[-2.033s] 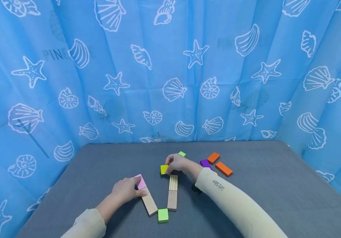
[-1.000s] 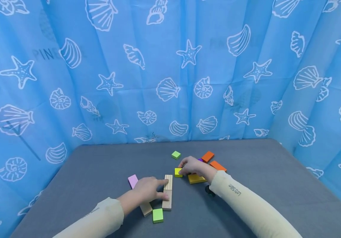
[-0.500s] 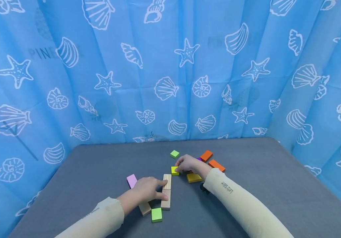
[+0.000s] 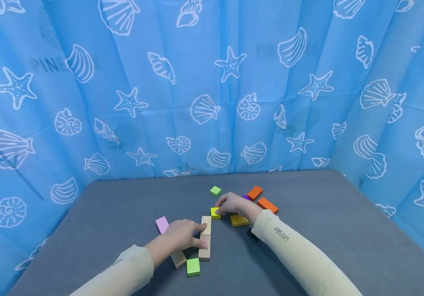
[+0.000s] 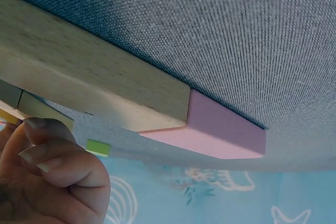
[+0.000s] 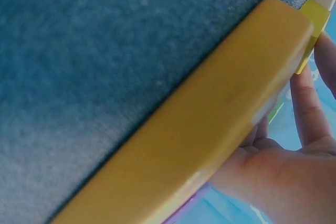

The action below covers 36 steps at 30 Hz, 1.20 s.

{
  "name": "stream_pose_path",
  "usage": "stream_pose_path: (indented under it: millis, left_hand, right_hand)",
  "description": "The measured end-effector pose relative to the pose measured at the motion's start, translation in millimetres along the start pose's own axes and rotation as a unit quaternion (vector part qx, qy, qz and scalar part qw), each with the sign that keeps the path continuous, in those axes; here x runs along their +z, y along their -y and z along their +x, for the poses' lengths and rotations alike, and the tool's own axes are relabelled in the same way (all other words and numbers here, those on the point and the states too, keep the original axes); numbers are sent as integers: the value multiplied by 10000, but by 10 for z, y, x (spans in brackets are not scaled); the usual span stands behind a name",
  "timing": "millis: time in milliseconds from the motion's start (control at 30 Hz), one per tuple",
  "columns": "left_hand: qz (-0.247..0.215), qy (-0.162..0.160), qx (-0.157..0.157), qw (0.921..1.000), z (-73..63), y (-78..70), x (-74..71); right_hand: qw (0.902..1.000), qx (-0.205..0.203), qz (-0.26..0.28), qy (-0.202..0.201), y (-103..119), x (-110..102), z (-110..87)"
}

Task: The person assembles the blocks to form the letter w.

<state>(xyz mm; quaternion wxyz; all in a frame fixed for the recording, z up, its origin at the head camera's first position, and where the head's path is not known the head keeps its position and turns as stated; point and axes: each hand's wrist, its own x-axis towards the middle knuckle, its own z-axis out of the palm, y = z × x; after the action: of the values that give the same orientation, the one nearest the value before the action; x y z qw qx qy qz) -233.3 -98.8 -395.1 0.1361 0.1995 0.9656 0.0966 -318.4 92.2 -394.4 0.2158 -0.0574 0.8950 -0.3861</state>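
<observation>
My left hand (image 4: pixel 180 234) reaches over the pink block (image 4: pixel 162 224) and a plain wooden block (image 4: pixel 178 259), with thumb and index finger stretched out. The index fingertip touches a striped wooden block (image 4: pixel 206 224), while the thumb rests on the plain wooden block (image 4: pixel 205 251) lined up in front of it. In the left wrist view the other fingers (image 5: pixel 63 161) look bent. My right hand (image 4: pixel 234 204) pinches a small yellow block (image 4: pixel 215 213) between thumb and fingers, at the far end of the striped block. A longer dark-yellow block (image 6: pixel 194 108) lies beneath the right wrist.
One light green block (image 4: pixel 193 267) lies near the front ends of the wooden blocks, another green block (image 4: pixel 215 191) farther back. Two orange blocks (image 4: pixel 267 205) and a partly covered purple block (image 4: pixel 246 197) lie right of centre. A blue shell-patterned curtain (image 4: pixel 182 102) stands behind the grey table (image 4: pixel 130 197).
My left hand has moved right from the pink block onto the right-hand wooden blocks. My right hand moved right with the yellow block, then left to the striped block's far end.
</observation>
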Motion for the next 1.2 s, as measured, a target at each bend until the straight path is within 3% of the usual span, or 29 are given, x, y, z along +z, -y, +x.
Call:
stream_pose_path:
  millis: [333, 500, 667, 933, 1067, 1200]
  left_hand:
    - [-266, -5, 40, 9996, -6, 30, 18]
    - [-305, -6, -37, 9995, -15, 38, 26]
    - [-411, -35, -70, 9991, -24, 31, 33]
    - [-349, -49, -114, 9993, -27, 17, 33]
    - [-369, -40, -122, 9992, -28, 12, 37]
    - [-391, -61, -131, 9991, -27, 11, 47]
  right_hand:
    - [9983, 38, 578, -18, -40, -52, -68]
    - [9932, -134, 1146, -155, -62, -183, -133]
    - [9901, -265, 1296, -474, -96, -356, -158]
    - [9923, -380, 851, -812, -223, -625, -152]
    - [9949, -765, 0, -654, -346, -724, -139]
    - [9886, -1097, -986, -306, -465, -800, -98]
